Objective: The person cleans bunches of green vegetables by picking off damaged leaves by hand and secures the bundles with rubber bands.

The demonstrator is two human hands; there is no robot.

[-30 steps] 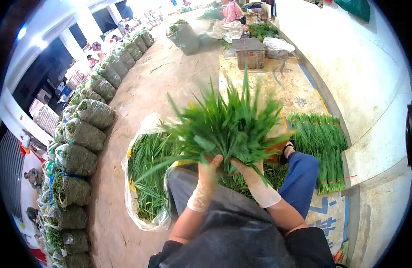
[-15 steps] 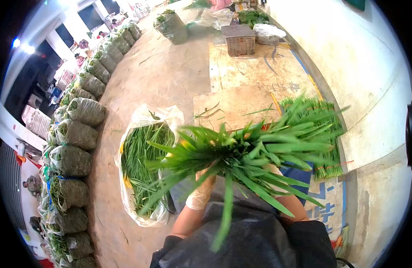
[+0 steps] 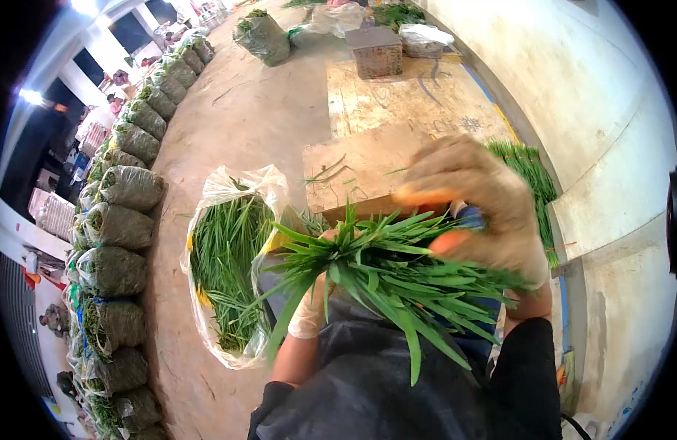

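Note:
A thick bunch of long green leaves point(image 3: 382, 275) fans out over my lap, its tips spreading to the right and toward me. Wrapped round it at its left side is my left hand point(image 3: 318, 290), gloved and partly covered by the leaves. Raised above the right part of the bunch, my gloved right hand point(image 3: 485, 209) is smeared by motion, with orange at its fingertips; whether it holds anything I cannot tell. Left of my lap stands an open clear plastic bag point(image 3: 195, 282) full of similar leaves.
A wooden board point(image 3: 375, 165) lies ahead, with a brown crate point(image 3: 377, 53) farther off. Tied green bundles point(image 3: 525, 172) lie by the wall at right. Stuffed sacks point(image 3: 112, 271) line the left side. Another sack point(image 3: 264, 38) stands at the back. People sit at far left.
My right hand has come out from under the leaves and risen above them. The bunch has tipped toward the right and toward me, still in my left hand. The view has shifted slightly.

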